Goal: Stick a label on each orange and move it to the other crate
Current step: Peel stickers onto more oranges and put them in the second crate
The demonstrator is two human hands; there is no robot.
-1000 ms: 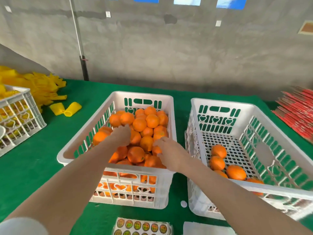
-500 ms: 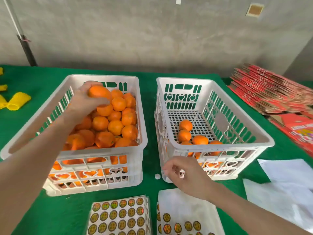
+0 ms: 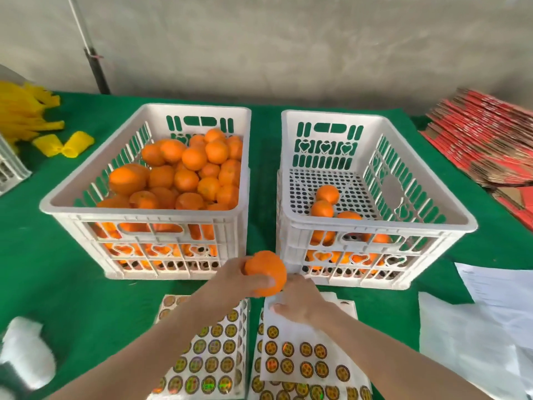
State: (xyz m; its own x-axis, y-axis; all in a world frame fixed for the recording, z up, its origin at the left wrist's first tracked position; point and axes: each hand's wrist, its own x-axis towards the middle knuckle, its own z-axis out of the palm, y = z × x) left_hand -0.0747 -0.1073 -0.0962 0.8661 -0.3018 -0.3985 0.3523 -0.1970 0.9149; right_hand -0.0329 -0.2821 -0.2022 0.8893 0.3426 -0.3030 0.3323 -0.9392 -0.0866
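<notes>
I'm watching the left hand [image 3: 230, 281] gripping one orange [image 3: 266, 271], its thumb lying across the fruit's near face. The hand is holding it above the green cloth [image 3: 57, 284], just short of the gap between the two crates.

The right hand [image 3: 300, 301] is sitting just to the right of that orange, against it or very nearly so. Its fingers are bending toward the fruit and their tips are hiding behind it, so I cannot tell whether they are pinching anything or how wide they are.

Beyond the left hand and slightly to its left, the full crate [image 3: 86, 180] is standing heaped with oranges. Beyond the right hand, the second crate [image 3: 432, 197] is holding only a few, gathered at the end nearest the hands.

Below the left forearm the left label sheet [image 3: 213, 356] is lying flat, and the right label sheet [image 3: 302, 362] is lying under the right hand and wrist. Both are showing rows of round stickers.

Right of the right arm, white papers [image 3: 476, 327] are lying on the cloth. Red flat cartons [image 3: 484, 140] are lying farther off on that side. Far to the left of the left hand, yellow foam sleeves [image 3: 72, 144] are lying.
</notes>
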